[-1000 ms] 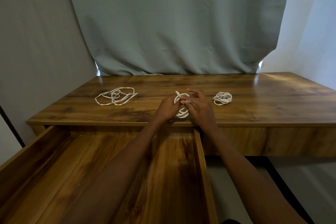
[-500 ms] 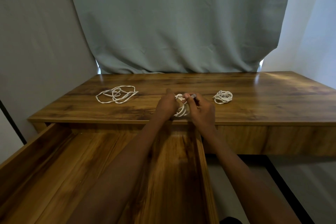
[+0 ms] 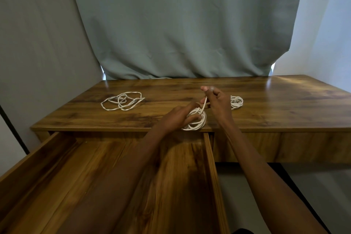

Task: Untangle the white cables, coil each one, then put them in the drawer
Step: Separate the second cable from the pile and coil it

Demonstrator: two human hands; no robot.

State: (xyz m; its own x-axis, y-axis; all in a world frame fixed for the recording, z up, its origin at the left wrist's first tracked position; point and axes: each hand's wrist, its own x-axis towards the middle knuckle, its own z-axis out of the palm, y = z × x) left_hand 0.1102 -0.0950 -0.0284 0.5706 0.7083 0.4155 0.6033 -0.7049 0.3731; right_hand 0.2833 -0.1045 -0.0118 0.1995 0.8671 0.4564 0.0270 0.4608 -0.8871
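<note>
**Braided cable, coil in hand**

Left hand (image 3: 175, 118) is gripping a round white coil (image 3: 197, 122) at the wooden desk's (image 3: 284, 108) 6 o'clock edge. Right hand (image 3: 218, 103) is pinching its loose end, lifting toward 12. Open drawer (image 3: 212, 167) is sitting below.

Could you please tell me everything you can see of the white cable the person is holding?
The white cable is a thin, cord-like coil of several loops at the desk's front edge. The left hand grips the coil with its fingers through it; the right hand pinches its free end, lifted above the coil.
</note>
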